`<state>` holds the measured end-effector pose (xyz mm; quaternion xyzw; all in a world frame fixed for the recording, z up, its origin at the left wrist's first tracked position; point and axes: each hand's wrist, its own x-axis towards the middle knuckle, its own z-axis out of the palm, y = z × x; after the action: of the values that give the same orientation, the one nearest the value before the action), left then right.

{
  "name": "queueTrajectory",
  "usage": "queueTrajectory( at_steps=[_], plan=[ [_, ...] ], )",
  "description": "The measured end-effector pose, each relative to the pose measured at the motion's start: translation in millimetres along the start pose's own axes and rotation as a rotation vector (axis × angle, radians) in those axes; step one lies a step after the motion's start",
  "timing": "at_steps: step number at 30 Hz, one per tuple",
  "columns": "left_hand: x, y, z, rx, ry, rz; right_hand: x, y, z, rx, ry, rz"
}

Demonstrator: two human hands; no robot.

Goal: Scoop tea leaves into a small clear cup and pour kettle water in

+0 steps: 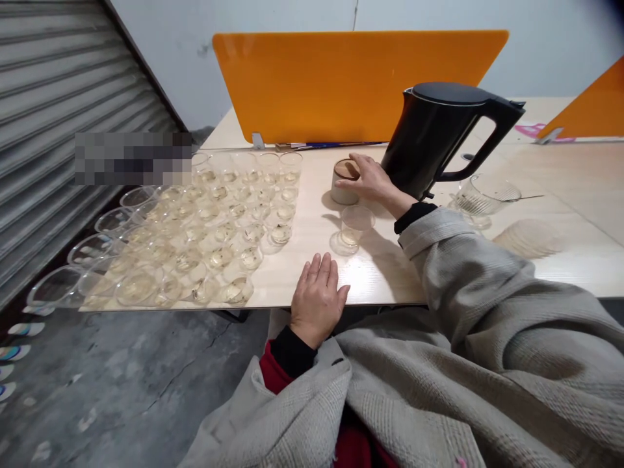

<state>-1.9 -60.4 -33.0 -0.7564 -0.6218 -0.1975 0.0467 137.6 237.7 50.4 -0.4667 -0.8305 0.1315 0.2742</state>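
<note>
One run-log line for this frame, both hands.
left hand: flat on table edge | right hand: on lidded canister | nearby: kettle, glass cup

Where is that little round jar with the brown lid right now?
In the head view, the small jar stands mid-table under the fingers of the right hand, just left of the black kettle and behind a lone empty glass cup.

I see a small round cream canister [345,182] with a brown wooden lid, upright, just beside an empty clear glass cup [357,224], also upright.
</note>
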Motion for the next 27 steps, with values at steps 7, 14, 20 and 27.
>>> queueTrajectory(
  at_steps=[7,14,20,27],
  plan=[
    [-0.6,0.9,1.5,-0.005,0.022,0.001,11.5,11.5,16.2,0.017,0.046,0.023],
    [-0.4,0.8,3.2,0.029,0.042,0.013,9.4,6.5,-5.1,-0.027,0.205,-0.025],
    [0.1,0.9,1.8,-0.002,0.033,0.005,-40.6,-37.5,-81.1,-0.057,0.404,-0.137],
    [-0.5,-10.3,0.6,-0.222,0.154,0.051,-166.2,-78.3,-130.7,-0.050,0.300,-0.295]
  ],
)
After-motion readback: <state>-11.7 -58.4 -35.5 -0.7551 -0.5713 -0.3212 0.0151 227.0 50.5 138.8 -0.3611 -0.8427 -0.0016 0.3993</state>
